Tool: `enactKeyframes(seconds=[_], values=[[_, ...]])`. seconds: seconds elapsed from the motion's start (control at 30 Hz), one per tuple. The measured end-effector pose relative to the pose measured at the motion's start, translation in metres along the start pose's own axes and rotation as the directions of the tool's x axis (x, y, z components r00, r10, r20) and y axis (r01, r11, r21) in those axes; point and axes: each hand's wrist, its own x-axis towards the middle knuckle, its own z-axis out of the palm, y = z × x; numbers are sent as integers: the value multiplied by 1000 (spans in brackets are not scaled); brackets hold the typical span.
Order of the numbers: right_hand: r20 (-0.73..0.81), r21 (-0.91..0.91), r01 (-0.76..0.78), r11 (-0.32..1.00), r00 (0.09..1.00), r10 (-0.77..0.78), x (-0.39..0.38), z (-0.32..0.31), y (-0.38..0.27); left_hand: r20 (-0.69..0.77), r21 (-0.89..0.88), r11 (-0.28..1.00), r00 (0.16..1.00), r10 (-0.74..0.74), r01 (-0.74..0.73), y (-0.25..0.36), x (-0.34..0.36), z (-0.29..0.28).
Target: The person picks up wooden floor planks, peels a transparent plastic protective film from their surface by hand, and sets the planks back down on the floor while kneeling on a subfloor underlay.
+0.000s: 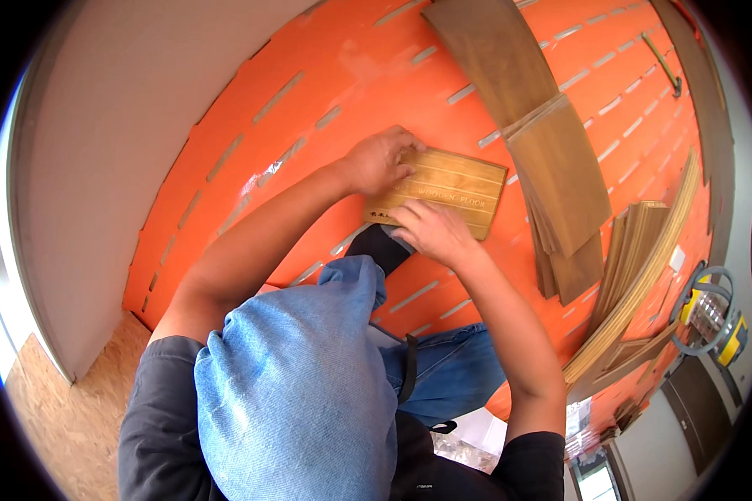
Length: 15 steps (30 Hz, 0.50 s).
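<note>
A short piece of wooden floorboard (464, 185) lies over the orange sheet, its yellowish face showing grooved lines and stamped print. My left hand (384, 159) is closed on its upper left edge, fingers bent over the corner. At the lower edge my right hand (436, 230) has its fingers curled against the board, partly covering it. A dark shoe (376, 246) shows just below the piece. My raised knee in blue denim (297, 376) fills the space between my forearms.
Brown floorboards (560, 167) lie stacked to the right, with more planks (635, 259) beyond. A green-handled hammer (662, 63) rests at the far right. A yellow and grey tool (714, 313) with a hose stands at the right. Slotted orange underlay (334, 75) covers the floor beside a pale wall (125, 125).
</note>
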Motion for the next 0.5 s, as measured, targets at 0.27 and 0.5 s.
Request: enactKeyframes(seconds=[0.27,0.5], values=[[188,-140,162,977,973,-135,16,15,7,-65,-223,974,996,-56,41,-6,-2,1],[214,-260,286,922,948,-234,19,27,10,-130,-102,993,990,53,-66,-8,-1,3]])
